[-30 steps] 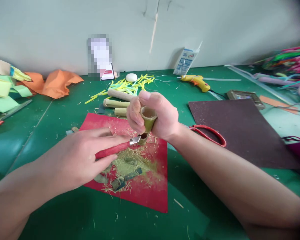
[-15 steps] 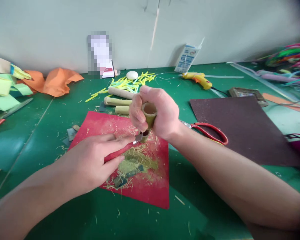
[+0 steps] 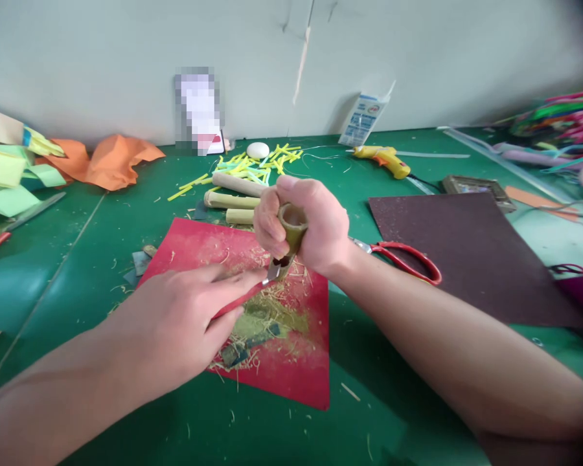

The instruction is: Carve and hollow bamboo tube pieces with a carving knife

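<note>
Over a flat red sheet (image 3: pixel 301 380), the left hand (image 3: pixel 184 317) curls its fingers round a red-handled metal knife (image 3: pixel 240 299), blade at a notch (image 3: pixel 282 261) already opened in the tilted, hollow olive-green bamboo tube (image 3: pixel 296 241) that the right hand (image 3: pixel 320 226) tightly encircles; remaining cutting is unclear.

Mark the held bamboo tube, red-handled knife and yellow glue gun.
Held bamboo tube (image 3: pixel 296 240): head view, outer wall below rim.
Red-handled knife (image 3: pixel 241 299): head view, handle.
Yellow glue gun (image 3: pixel 387 158): head view, body.

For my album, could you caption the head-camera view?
Over a red sheet strewn with shavings, the left hand holds a red-handled knife at a bamboo tube gripped in the right hand.
</note>
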The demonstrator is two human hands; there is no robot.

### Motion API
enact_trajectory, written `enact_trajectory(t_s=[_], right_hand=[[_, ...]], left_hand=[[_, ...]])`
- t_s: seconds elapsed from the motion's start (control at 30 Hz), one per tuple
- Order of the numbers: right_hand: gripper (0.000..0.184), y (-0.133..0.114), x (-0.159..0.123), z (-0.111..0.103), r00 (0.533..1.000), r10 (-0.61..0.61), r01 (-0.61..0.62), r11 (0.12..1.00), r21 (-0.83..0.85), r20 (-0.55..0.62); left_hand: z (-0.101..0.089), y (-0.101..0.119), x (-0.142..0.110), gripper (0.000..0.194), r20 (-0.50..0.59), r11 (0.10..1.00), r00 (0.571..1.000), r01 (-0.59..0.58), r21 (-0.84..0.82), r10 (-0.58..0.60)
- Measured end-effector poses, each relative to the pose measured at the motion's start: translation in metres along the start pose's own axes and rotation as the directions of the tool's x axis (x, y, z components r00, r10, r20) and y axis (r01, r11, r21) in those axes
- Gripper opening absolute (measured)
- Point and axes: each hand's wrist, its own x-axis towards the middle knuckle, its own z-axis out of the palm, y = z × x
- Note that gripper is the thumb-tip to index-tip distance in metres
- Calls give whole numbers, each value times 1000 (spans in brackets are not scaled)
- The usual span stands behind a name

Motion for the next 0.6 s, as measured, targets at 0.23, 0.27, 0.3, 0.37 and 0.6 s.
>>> enact_trajectory(t_s=[0.23, 0.27, 0.3, 0.37, 0.6], right_hand=[[50, 2, -1, 3, 993, 32, -38, 998, -53, -117], [50, 2, -1, 4, 991, 26, -33, 998, -50, -130], [50, 3, -1, 5, 990, 14, -20, 999, -41, -142], [49, 3, -1, 6, 987, -12, 8, 1000, -21, -162], [49, 1, -2, 6, 991, 6, -8, 1000, -15, -131]], left_hand=[[13, 4, -1, 50, 4, 997, 998, 62, -45, -62], [16, 5, -1, 50, -2, 996, 997, 77, -51, -77], [18, 5, -1, 50, -11, 995, 997, 81, -60, -81], [23, 6, 0, 51, -35, 994, 997, 65, -86, -68], [26, 6, 4, 51, -76, 998, 997, 18, -61, -23]])
